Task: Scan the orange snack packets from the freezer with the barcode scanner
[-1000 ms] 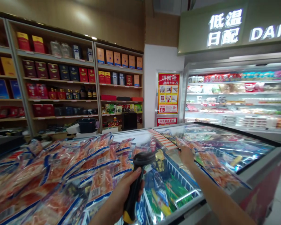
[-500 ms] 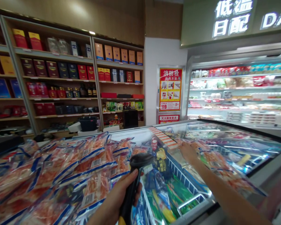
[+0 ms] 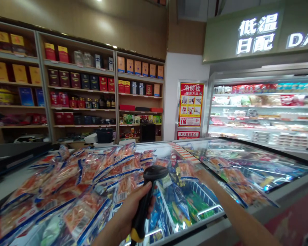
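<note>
Fingers of my left hand (image 3: pixel 132 205) wrap the handle of a black-and-yellow plastic barcode scanner (image 3: pixel 145 201), a grip that seems chosen to keep its head facing away from me. It stands just left of a white wire basket (image 3: pixel 209 208). Over that basket's far end, my blurred right hand (image 3: pixel 204 176) reaches to a clear plastic packet with orange contents (image 3: pixel 187 169); I cannot tell whether it grips or only touches it. The basket holds green plastic bags (image 3: pixel 200 203) and, farther in, a dark bag with gold lettering (image 3: pixel 178 174). Left of it, a 2nd wire basket holds blue plastic packets (image 3: pixel 157 213). Blue-edged clear packets (image 3: pixel 89 171) heap farther left, perhaps spread for lack of room; right of it, more orange packets (image 3: pixel 236 182) lie on freezer glass (image 3: pixel 261 164).
</note>
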`<state>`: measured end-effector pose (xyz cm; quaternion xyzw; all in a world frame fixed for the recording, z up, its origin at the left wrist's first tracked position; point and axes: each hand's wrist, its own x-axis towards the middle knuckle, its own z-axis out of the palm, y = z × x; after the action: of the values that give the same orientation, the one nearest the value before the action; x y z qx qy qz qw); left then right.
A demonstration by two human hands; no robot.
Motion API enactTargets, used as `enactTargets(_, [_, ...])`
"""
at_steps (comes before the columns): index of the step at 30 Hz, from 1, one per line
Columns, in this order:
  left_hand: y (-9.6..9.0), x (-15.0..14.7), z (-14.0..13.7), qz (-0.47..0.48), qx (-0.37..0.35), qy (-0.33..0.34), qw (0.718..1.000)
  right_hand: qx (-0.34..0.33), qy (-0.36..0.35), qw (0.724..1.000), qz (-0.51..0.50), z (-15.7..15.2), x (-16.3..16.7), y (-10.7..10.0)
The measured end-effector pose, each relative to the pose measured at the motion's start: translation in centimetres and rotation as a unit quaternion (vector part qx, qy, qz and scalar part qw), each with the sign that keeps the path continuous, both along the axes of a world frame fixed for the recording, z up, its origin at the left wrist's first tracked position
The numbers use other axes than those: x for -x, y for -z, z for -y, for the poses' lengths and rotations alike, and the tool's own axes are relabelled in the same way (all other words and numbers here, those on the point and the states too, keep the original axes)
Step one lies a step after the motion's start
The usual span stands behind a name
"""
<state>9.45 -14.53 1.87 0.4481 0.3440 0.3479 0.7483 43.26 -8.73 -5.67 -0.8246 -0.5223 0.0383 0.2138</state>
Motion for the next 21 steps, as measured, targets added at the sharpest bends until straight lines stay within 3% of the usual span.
enactTargets(2, [-0.1, 1.0, 0.1, 0.008, -0.005, 0.008, 1.0, -0.05, -0.005, 0.999, 0.003, -0.4, 1.0, 0.1])
enactTargets(6, [-0.6, 2.5, 0.7, 0.028, -0.017, 0.008, 0.999, -0.231, 0.011, 0.973, -0.016, -1.0, 3.9, -0.4])
enactTargets(8, [-0.7, 2.9, 1.0, 0.028, -0.019, 0.014, 0.999, -0.273, 0.011, 0.961, -0.034, -1.4, 5.4, -0.8])
enactTargets(14, [-0.5, 3.1, 0.7, 0.027, -0.033, 0.055, 0.998, -0.306, -0.014, 0.949, -0.067, -2.2, 8.5, -1.0])
enactTargets(21, [-0.3, 3.1, 0.8, 0.026, -0.042, 0.062, 0.997, -0.267, -0.019, 0.961, -0.072, -1.8, 10.4, -0.5])
